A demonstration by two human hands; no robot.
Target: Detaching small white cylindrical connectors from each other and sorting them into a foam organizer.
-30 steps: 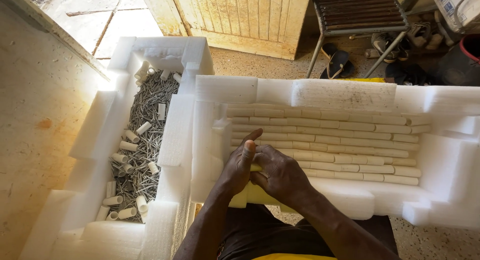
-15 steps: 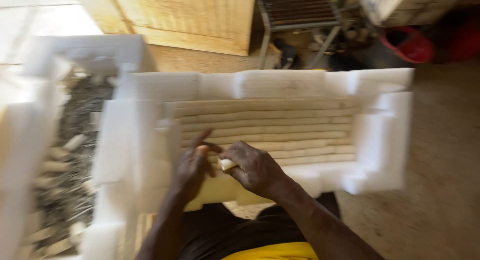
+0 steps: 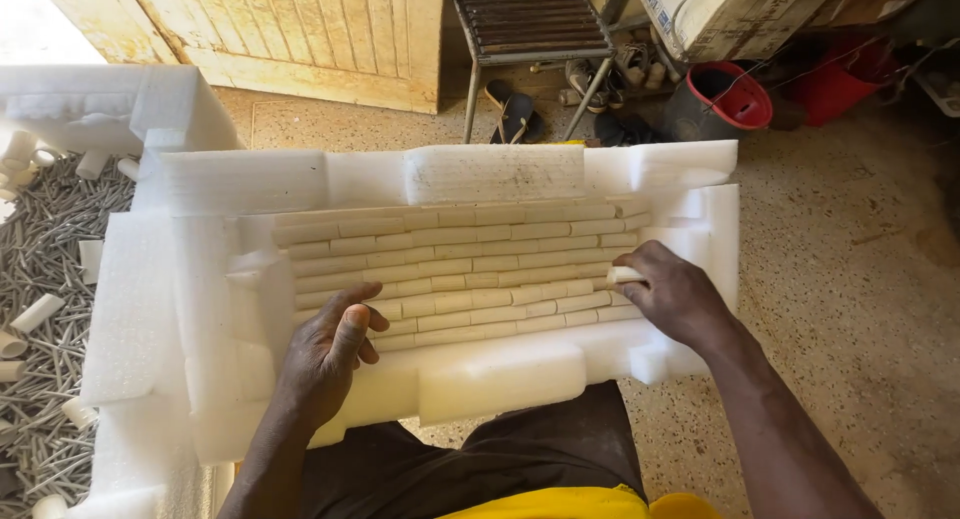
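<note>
A white foam tray [image 3: 495, 174] lies across my lap, filled with rows of short cream-coloured tubes [image 3: 450, 264] laid end to end. My right hand [image 3: 672, 297] is at the right end of the rows, fingers closed on one short cream tube piece [image 3: 624, 275]. My left hand [image 3: 328, 354] rests at the lower left of the rows, fingers loosely curled and touching the tubes, holding nothing.
A second foam tray [image 3: 120, 104] on the left holds several grey nails [image 3: 45, 249] and loose cream tube pieces. Beyond are a wooden door [image 3: 300, 29], a metal-legged stool [image 3: 530, 24], sandals [image 3: 515, 114], a dark bucket with a red inside [image 3: 725, 99] and a speckled floor [image 3: 850, 279].
My hands were together at the tray's front middle. They have parted: the right one moved to the rows' right end with a tube piece, the left stayed low left. The view shifted right.
</note>
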